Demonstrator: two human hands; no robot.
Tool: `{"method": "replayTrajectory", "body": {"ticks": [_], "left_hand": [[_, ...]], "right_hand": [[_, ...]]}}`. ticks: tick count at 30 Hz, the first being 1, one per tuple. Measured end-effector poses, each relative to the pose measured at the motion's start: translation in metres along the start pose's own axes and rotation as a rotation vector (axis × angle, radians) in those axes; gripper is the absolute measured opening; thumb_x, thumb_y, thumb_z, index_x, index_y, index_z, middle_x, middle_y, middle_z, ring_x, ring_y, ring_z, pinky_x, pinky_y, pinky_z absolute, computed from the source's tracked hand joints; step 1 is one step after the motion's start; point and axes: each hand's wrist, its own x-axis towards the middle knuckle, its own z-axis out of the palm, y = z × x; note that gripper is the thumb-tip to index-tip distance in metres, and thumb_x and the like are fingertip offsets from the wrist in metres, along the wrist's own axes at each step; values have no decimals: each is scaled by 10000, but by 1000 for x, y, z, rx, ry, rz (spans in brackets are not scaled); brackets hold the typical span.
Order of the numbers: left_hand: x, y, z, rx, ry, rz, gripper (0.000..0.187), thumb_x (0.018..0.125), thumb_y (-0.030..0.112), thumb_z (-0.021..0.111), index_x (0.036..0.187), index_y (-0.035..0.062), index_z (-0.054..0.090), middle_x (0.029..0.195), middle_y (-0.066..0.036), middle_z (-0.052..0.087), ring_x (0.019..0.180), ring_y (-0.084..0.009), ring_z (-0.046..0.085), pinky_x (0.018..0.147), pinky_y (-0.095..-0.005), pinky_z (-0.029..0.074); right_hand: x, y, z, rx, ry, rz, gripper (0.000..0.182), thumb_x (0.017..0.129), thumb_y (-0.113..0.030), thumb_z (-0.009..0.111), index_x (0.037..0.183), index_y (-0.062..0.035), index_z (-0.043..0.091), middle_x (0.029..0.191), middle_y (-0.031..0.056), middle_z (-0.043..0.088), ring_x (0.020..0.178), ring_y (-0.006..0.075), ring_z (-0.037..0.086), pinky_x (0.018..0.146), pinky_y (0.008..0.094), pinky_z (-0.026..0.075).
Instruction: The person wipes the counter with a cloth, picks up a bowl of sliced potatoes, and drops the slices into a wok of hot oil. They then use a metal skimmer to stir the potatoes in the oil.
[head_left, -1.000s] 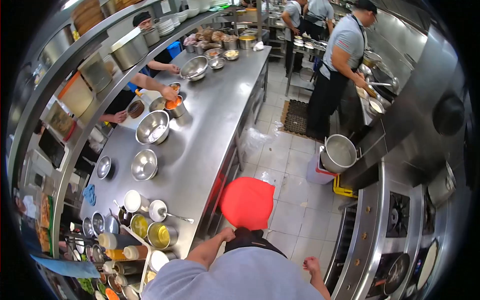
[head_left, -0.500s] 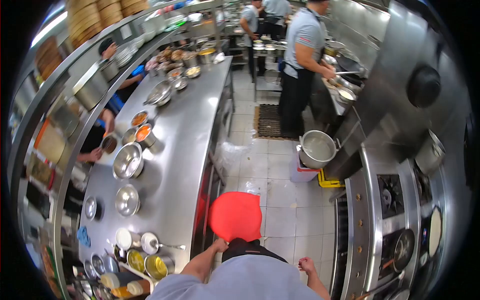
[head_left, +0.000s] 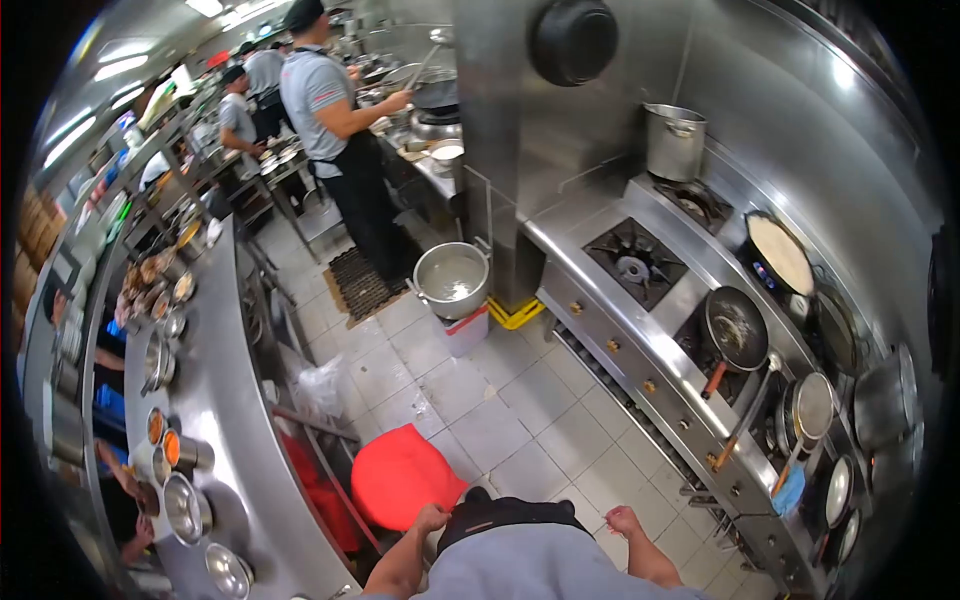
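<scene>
My left hand is closed, fingers curled, right at the lower edge of a bright red, rounded thing with pointed corners. What the fingers hold, if anything, is hidden. The red thing stands out over the floor beside the steel counter. On the other side of my black apron, my right hand hangs low over the tiles with its fingers curled in and nothing showing in them.
A stove along the right holds a wok and pans. Ahead, a large pot rests on a white bucket. A co-worker stands beyond it. The steel counter carries bowls; clear plastic lies beside it.
My view has swung right, bringing more of the stove into sight and shifting the counter left. Both hands stay low at my sides, the left still by the red thing.
</scene>
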Motion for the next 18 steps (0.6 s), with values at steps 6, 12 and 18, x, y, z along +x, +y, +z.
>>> {"method": "replayTrajectory", "body": {"ticks": [6,12,18], "left_hand": [[16,45,15,258,-137,134,258,718,268,621,848,56,691,816,-148,669,807,-253,647,749,-354,500],[18,78,18,191,-206,177,247,727,244,611,856,43,673,811,-152,667,802,-257,645,747,-356,499],[52,72,29,320,-220,197,252,735,252,619,861,38,666,822,-135,668,788,-247,642,715,-360,499]], "right_hand": [[-19,60,-25,213,104,91,99,740,-116,582,790,-32,594,645,67,599,558,157,598,461,306,510],[-55,86,-40,451,240,121,73,753,-98,568,797,-42,586,648,58,590,548,156,587,447,299,493],[-68,110,-75,766,360,131,116,812,-48,508,918,-62,554,745,52,585,619,145,578,490,294,484]]}}
